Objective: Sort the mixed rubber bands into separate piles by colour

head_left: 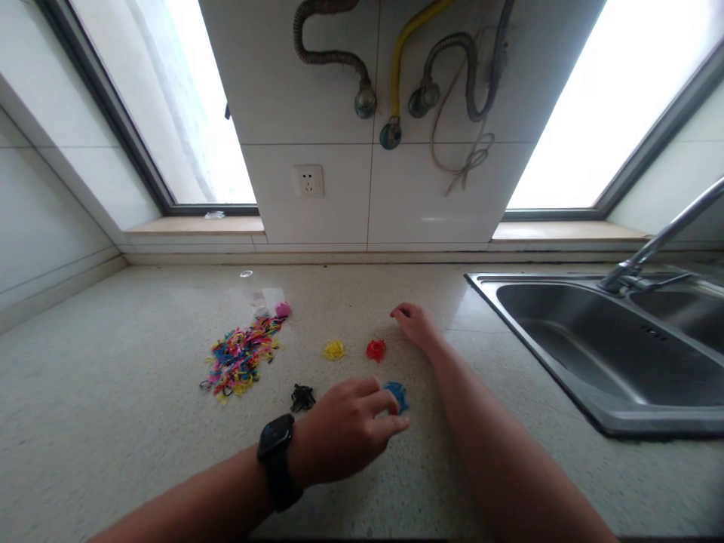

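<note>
My left hand [351,426], with a black watch [277,445] on its wrist, hovers low beside a small pile of blue rubber bands [398,394]. Its fingers are bent, with the thumb a little apart from the forefinger and nothing visible between them. My right hand [417,323] rests on the counter behind the red rubber bands [375,349], its fingers loosely curled in and holding nothing that I can see. Yellow rubber bands [333,350] lie left of the red ones. Black rubber bands [302,397] sit just beyond my left wrist.
A large mixed heap of coloured rubber bands [242,358] spreads at the left. Behind it are a clear plastic container [252,290] and a pink piece [283,309]. A steel sink [543,332] with a faucet [633,264] is set in the right side; a tiled wall [333,226] closes the back.
</note>
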{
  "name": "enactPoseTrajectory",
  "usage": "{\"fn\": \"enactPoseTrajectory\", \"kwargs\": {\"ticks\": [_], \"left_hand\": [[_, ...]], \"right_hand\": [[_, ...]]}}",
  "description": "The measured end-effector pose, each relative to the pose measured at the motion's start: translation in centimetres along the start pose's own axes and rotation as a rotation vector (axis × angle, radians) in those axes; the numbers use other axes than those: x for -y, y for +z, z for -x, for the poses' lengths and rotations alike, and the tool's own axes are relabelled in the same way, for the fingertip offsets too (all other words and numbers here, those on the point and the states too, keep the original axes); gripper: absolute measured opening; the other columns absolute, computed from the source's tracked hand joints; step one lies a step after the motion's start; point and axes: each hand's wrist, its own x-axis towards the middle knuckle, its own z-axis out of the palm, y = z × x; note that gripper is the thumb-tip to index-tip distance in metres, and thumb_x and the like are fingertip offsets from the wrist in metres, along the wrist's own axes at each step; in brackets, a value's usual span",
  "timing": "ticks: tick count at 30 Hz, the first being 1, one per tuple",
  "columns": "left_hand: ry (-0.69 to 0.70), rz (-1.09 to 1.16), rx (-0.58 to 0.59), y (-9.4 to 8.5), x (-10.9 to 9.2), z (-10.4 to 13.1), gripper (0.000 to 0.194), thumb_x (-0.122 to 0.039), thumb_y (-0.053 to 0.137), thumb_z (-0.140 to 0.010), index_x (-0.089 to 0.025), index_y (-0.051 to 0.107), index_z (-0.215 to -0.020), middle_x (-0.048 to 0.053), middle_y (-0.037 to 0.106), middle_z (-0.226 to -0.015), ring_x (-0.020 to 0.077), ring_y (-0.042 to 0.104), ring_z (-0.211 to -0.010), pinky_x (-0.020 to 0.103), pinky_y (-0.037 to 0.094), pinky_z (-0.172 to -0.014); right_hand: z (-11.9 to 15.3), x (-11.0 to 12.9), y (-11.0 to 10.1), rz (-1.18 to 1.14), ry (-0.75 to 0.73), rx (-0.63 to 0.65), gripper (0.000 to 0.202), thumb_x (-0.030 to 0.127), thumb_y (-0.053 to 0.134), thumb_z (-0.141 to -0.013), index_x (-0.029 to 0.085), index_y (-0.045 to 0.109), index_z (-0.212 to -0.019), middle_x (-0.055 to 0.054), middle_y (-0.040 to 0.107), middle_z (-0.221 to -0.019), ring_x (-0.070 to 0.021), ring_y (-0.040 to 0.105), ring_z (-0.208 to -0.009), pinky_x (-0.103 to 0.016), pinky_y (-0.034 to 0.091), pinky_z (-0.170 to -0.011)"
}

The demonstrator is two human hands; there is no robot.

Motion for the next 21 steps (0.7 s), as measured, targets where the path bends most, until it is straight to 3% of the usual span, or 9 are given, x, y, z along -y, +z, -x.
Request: {"fn": "enactPoseTrajectory", "kwargs": {"ticks": [4,7,15,21], "left_hand": [[0.093,0.11,0.04,-0.2,-2.2,3.2,0.014,-0.023,0.055,-0.094,-0.023,0.063,-0.106,-0.001,0.064,-0.082,0.0149,0.052,-0.071,0.03,0.04,-0.06],[0.178,0.163,0.079,0.6,-2.7,5.0,0.013,-0.029,0.054,-0.098,-0.022,0.062,-0.105,-0.003,0.06,-0.072,0.0133,0.048,-0.061,0.03,0.033,-0.049],[0.32,0.296,0.052,3.8,-1.1,7.1,0.009,-0.023,0.054,-0.098,-0.018,0.061,-0.1,-0.005,0.055,-0.066,0.0107,0.041,-0.055,0.026,0.033,-0.046],[0.322,0.352,0.008,4.1,-0.7,7.7,0.011,-0.023,0.05,-0.099,-0.018,0.06,-0.099,-0.005,0.057,-0.066,0.0113,0.045,-0.057,0.027,0.034,-0.047]], "right_hand": [[0.1,0.2,-0.2,-0.002,-0.001,0.02,0.03,0.036,0.051,-0.084,0.018,0.076,-0.085,-0.004,0.068,-0.07,-0.0161,0.056,-0.062,-0.026,0.034,-0.056],[0.1,0.3,-0.3,-0.006,-0.001,0.034,0.031,0.035,0.049,-0.084,0.018,0.075,-0.086,-0.004,0.068,-0.07,-0.0168,0.057,-0.064,-0.026,0.034,-0.057],[0.0,-0.1,-0.4,-0.017,-0.015,0.059,0.036,0.041,0.048,-0.084,0.016,0.073,-0.086,-0.001,0.059,-0.061,-0.0161,0.051,-0.058,-0.026,0.032,-0.054],[0.5,0.7,-0.8,-0.031,-0.018,0.103,0.037,0.043,0.048,-0.085,0.016,0.073,-0.087,0.001,0.054,-0.058,-0.0142,0.047,-0.054,-0.026,0.032,-0.052]]}}
